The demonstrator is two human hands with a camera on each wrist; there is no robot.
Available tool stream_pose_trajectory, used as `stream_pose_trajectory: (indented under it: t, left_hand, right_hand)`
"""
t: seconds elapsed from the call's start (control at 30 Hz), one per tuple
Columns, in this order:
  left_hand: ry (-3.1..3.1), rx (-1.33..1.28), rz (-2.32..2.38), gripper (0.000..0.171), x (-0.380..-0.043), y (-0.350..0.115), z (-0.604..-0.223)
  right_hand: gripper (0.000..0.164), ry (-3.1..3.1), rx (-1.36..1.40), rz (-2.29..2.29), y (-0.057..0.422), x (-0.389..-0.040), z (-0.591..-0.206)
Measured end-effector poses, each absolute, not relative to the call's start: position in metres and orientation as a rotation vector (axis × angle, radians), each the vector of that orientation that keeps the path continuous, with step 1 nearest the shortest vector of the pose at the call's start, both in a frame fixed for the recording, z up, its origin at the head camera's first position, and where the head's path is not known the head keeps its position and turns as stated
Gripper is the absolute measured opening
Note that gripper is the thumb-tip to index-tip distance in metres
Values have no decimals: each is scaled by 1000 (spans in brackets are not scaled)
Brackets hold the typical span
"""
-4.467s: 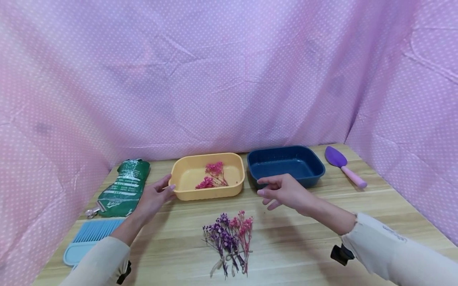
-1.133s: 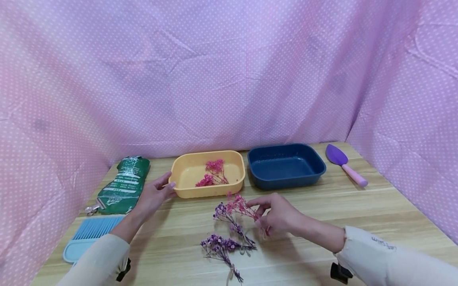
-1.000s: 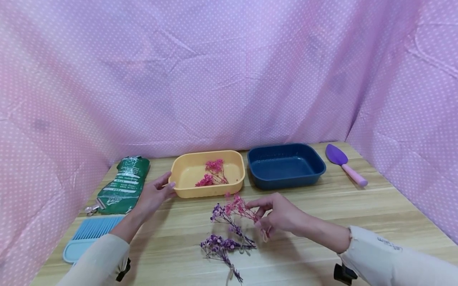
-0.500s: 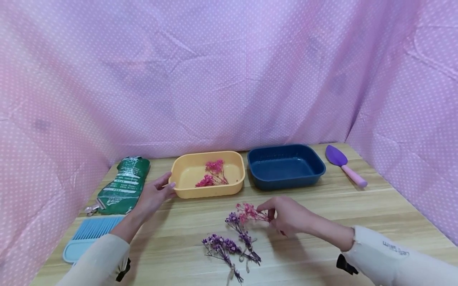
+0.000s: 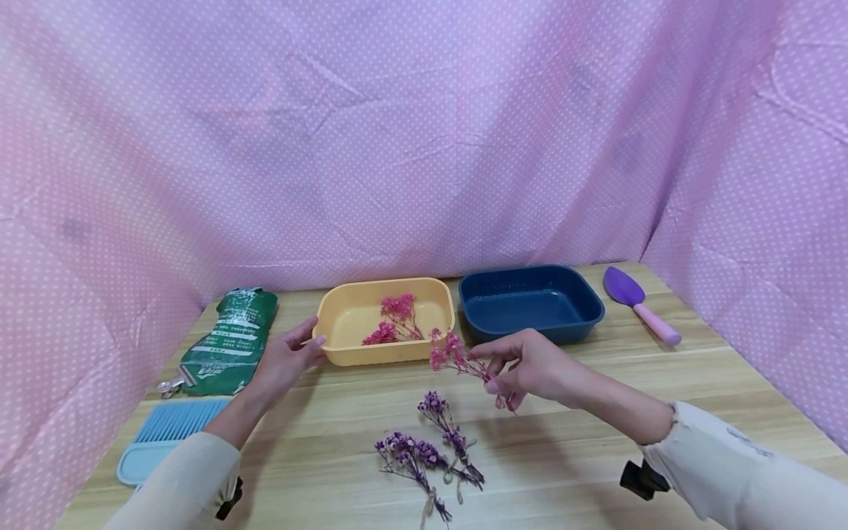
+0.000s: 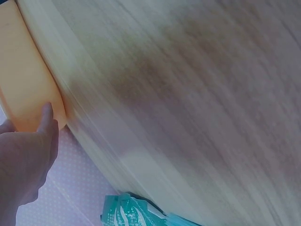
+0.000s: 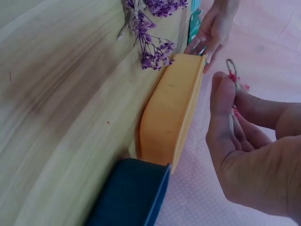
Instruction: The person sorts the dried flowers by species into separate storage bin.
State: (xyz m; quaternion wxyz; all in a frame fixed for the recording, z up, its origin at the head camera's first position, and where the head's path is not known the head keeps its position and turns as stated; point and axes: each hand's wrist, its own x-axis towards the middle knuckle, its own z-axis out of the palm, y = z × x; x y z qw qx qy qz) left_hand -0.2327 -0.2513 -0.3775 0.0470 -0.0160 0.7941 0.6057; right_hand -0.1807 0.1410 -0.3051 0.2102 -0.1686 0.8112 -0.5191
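My right hand (image 5: 539, 368) pinches the tied stems of a pink dried-flower bunch (image 5: 457, 353) between thumb and fingers, held up near the front right corner of a yellow tub (image 5: 377, 357). In the right wrist view the string loop (image 7: 229, 63) sticks out past the fingertips. At the tub's left end, my left hand (image 5: 285, 364) touches the wall with fairly straight fingers. Inside that tub lie deep-pink dried flowers (image 5: 400, 308). Purple dried-flower bunches (image 5: 405, 450) tied with string rest on the wooden table in front.
A dark blue tub (image 5: 530, 327) stands right of the yellow one, with a purple trowel (image 5: 623, 287) beyond it. On the left are a green bag (image 5: 228, 346) with a metal clip (image 5: 175, 385) and a light blue brush (image 5: 165, 442). Pink dotted cloth (image 5: 424, 147) hangs behind.
My right hand has taken the pink bunch from beside the purple ones and lifted it toward the tubs. The purple bunches have spread apart. My left hand has stayed at the yellow tub.
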Motion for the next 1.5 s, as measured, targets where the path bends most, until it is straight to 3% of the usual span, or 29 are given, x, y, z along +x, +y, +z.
stream_pose_trajectory:
  t: [0.67, 1.5]
  left_hand:
    - [2450, -105, 1807, 62, -234, -251, -380]
    - [2477, -112, 1768, 63, -235, -252, -379]
  right_hand:
    - [51, 2179, -370, -1702, 100, -231, -305]
    - [47, 2421, -384, -1598, 42, -310, -328]
